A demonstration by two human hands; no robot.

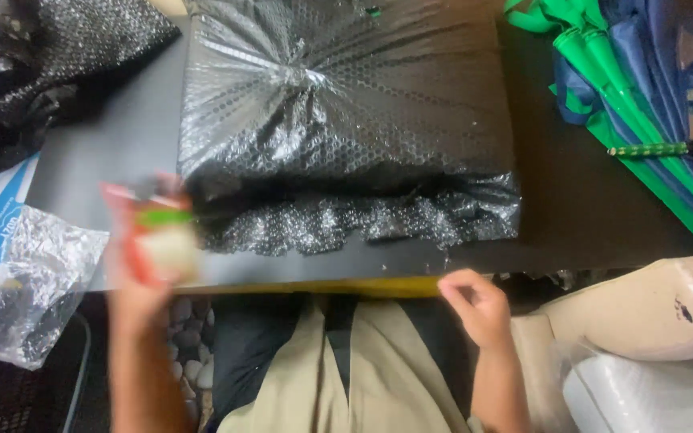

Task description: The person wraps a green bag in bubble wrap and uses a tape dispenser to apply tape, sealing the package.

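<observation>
I see a dark table (571, 208) with a yellow front edge (338, 286); below that edge, a pebbled floor (190, 337), dimly lit.

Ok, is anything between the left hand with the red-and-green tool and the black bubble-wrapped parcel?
Nothing visible. The left hand holds a blurred red-and-green tool right at the black bubble-wrapped parcel's near-left corner, with only bare dark table around it. The right hand rests at the table's near edge, clear of that path.
</observation>
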